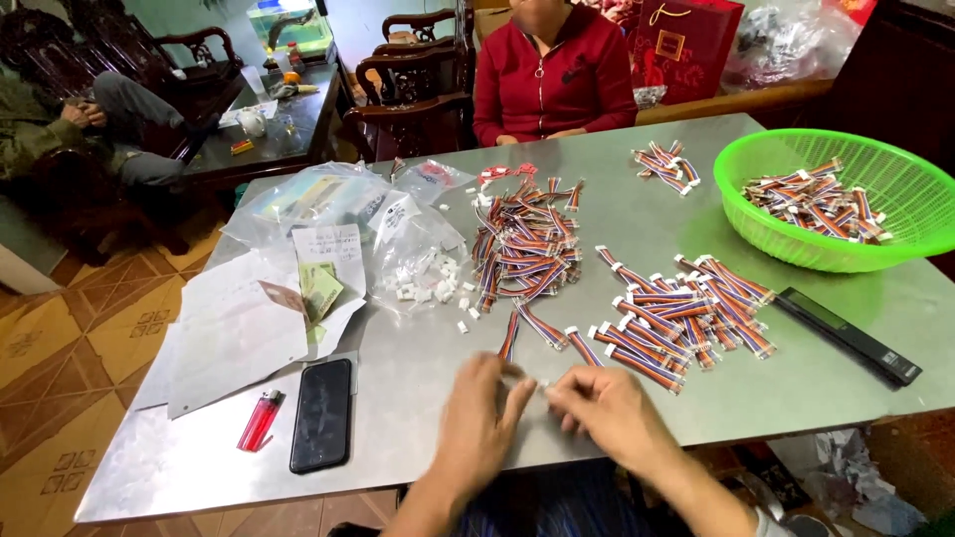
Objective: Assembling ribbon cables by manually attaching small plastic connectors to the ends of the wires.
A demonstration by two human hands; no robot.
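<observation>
While both hands meet at the near edge of the metal table (418, 408), a small white connector (543, 384) sits pinched between them, too small and blurred to make out in detail. The left hand (482, 413) has its fingers curled toward that piece, thumb and forefinger closing on it; the right hand (605, 410) is likewise bunched, its fingertips gripping the same spot from the other side. Just beyond the connector lies a loose multicoloured ribbon cable (509, 336), and past that a large heap of ribbon cables (527, 249) with white plugs. To the right of the connector spreads a second pile of cables (686, 318), with a flat black bar-shaped device (848, 336) farther right. A green plastic basket (796, 249) holding more cables stands beyond that device. Left of the connector rest a black phone (321, 413) and a red lighter (260, 420), side by side but apart. Beyond the phone lie clear plastic bags (328, 204), sheets of paper (234, 328) and scattered white connector housings (430, 281). Across the table from the connector sits a person in a red jacket (552, 75).
</observation>
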